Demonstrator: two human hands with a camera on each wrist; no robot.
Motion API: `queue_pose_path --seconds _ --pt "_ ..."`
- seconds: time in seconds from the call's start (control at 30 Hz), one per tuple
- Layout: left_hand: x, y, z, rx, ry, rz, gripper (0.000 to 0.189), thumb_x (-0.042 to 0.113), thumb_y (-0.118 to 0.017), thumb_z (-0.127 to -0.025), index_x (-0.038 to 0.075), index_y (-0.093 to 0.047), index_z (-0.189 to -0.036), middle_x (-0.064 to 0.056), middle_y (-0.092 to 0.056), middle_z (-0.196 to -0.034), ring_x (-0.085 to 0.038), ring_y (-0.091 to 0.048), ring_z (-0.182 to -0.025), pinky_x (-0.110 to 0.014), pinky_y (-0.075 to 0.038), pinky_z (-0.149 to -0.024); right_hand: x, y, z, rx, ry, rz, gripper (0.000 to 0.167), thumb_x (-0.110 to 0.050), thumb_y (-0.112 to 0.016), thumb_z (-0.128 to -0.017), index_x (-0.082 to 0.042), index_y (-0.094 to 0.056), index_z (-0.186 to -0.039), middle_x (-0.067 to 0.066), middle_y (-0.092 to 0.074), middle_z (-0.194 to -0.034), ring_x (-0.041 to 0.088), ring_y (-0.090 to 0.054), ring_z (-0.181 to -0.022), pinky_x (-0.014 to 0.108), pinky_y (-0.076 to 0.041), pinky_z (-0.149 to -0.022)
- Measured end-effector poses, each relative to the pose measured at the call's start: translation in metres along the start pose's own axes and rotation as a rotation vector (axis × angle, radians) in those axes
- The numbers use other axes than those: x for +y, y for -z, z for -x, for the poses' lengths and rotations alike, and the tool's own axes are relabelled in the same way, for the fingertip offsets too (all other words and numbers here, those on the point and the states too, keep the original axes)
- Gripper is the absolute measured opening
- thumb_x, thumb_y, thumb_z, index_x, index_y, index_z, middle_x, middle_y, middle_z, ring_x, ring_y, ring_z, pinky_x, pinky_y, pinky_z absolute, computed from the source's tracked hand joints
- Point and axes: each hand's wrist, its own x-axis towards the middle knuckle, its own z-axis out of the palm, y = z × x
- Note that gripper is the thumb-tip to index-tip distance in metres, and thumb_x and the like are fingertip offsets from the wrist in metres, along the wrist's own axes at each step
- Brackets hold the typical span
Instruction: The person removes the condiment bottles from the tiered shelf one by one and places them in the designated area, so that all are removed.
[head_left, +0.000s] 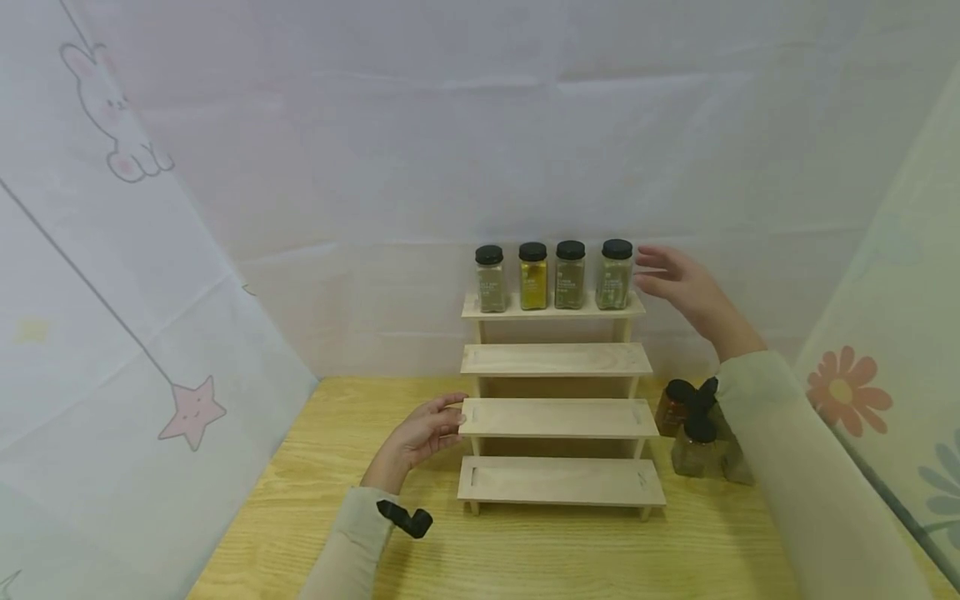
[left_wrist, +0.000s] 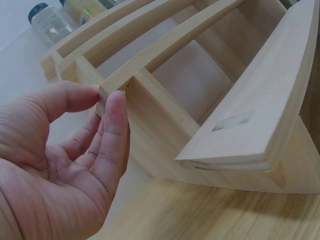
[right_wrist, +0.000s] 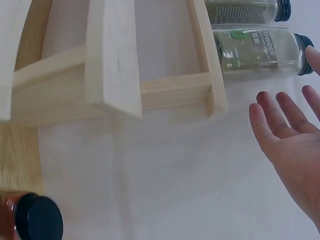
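Note:
A pale wooden tiered rack [head_left: 558,417] stands on the table. My left hand [head_left: 423,433] is at its left side; in the left wrist view the thumb and fingertips [left_wrist: 116,107] pinch the end of one shelf. On the top tier several black-lidded spice jars stand upright in a row, among them a yellow one [head_left: 533,285]. My right hand [head_left: 686,287] is raised just right of the end jar [head_left: 615,282], its fingers spread and loosely bent, holding nothing. From the right wrist, that greenish jar [right_wrist: 262,50] shows its label, with the thumb tip overlapping its lid.
More spice jars stand on the wooden table [head_left: 300,500] right of the rack: a reddish one [head_left: 670,412] and a clear-sided one [head_left: 692,457], with others partly covered by my right sleeve [head_left: 795,467]. A pale cloth [head_left: 375,167] hangs behind and at both sides.

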Motion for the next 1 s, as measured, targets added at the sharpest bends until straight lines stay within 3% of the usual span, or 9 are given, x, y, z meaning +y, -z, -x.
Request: queue_pose_path --seconds 0.23,0.63,1.0 --pt "-0.002 0.001 -0.001 0.000 0.009 0.012 0.066 0.005 -0.063 -0.099 0.004 -0.031 -0.157 -0.005 -0.053 -0.110 -0.010 -0.060 -0.078 -0.025 -0.060 -0.076 -0.001 -0.009 -0.016 0.019 -0.015 -0.072 0.074 -0.023 -0.068 -0.099 -0.012 -0.028 -0.161 0.018 -0.034 -0.159 0.037 -0.036 -0.144 0.056 -0.030 -0.119" --pt "0.000 0.001 -0.001 0.002 0.004 0.002 0.064 0.005 -0.063 -0.099 0.004 -0.034 -0.155 -0.005 -0.055 -0.109 -0.011 -0.059 -0.079 -0.025 -0.060 -0.075 -0.010 -0.018 -0.030 0.013 -0.040 -0.084 0.076 -0.023 -0.072 -0.096 -0.020 -0.030 -0.160 0.018 -0.033 -0.159 0.038 -0.033 -0.146 0.058 -0.031 -0.118" --pt "-0.001 0.001 -0.001 0.001 0.002 0.004 0.065 0.005 -0.064 -0.098 0.003 -0.033 -0.155 -0.006 -0.055 -0.109 -0.011 -0.060 -0.080 -0.025 -0.060 -0.075 -0.009 -0.028 -0.036 0.005 -0.022 -0.135 0.075 -0.006 -0.068 -0.097 -0.020 -0.030 -0.160 0.018 -0.040 -0.154 0.033 -0.045 -0.133 0.047 -0.039 -0.110"
